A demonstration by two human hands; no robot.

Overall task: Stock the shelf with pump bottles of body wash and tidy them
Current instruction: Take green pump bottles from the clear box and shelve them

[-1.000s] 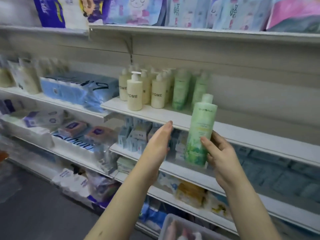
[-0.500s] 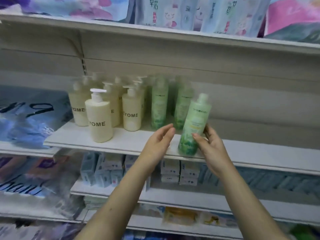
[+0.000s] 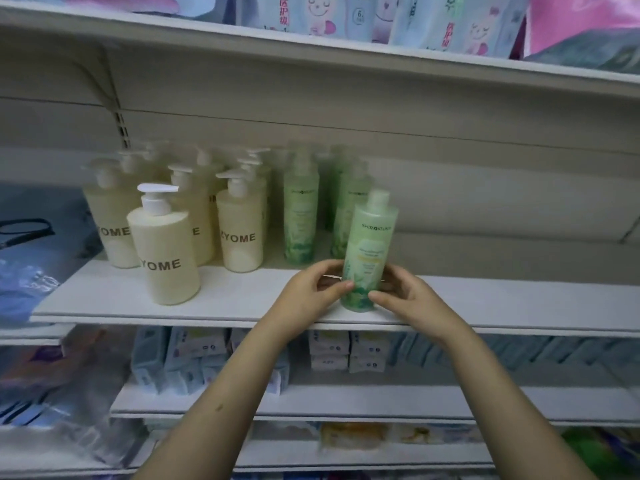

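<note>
The shelf [image 3: 519, 299] lies bare right of the front green bottle [image 3: 369, 244], open to the back panel [image 3: 502, 202]. Left, cream pump bottles [image 3: 166, 251] block passage; rear green bottles [image 3: 300, 216] stand close behind; upper shelf [image 3: 346, 53] caps headroom.

Pastel cartoon-print packs [image 3: 346, 15] crowd top shelf [image 3: 311, 53] front edge. Small pale boxes [image 3: 346, 351] stacked mid lower shelf [image 3: 346, 403]. Blue wrapped packs [image 3: 27, 271] at left.
</note>
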